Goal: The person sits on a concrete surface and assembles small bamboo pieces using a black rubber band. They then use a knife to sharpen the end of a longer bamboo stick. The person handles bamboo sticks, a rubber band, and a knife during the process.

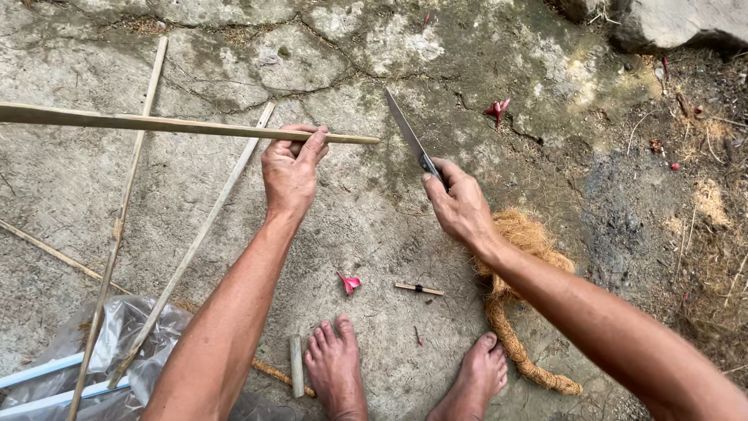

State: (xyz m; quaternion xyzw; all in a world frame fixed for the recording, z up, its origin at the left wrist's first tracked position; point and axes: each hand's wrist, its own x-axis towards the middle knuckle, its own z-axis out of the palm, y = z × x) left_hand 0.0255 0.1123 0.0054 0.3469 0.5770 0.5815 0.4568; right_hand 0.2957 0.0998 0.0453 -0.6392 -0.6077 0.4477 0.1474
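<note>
- Head view looked down at two bare arms over a cracked stone floor (374, 234).
- The left hand (290, 173) was closed around a long thin bamboo stick (156, 123). It held the stick near its right tip, with the fingers curled over the top.
- The stick lay level in the air and ran off the left edge of the picture.
- The stick looked light and stiff. It was thin, so it might bend or split if pushed hard. The best place to hold it seemed to be close to the tip, right where the hand was, so it would not wobble.
- The right hand (460, 204) was clenched on the handle of a knife (409, 136). The blade pointed up and away, just beside the stick's tip but not touching it.
- Both arms reached forward, and the left wrist was straight.
- More thin sticks (195, 242) lay on the floor to the left, with their ends over a clear plastic sheet (140, 343).
- A brown fibre rope (514, 335) lay under the right arm.
- Two bare feet (335, 366) stood at the bottom, with a small pink petal (348, 283) near them.
</note>
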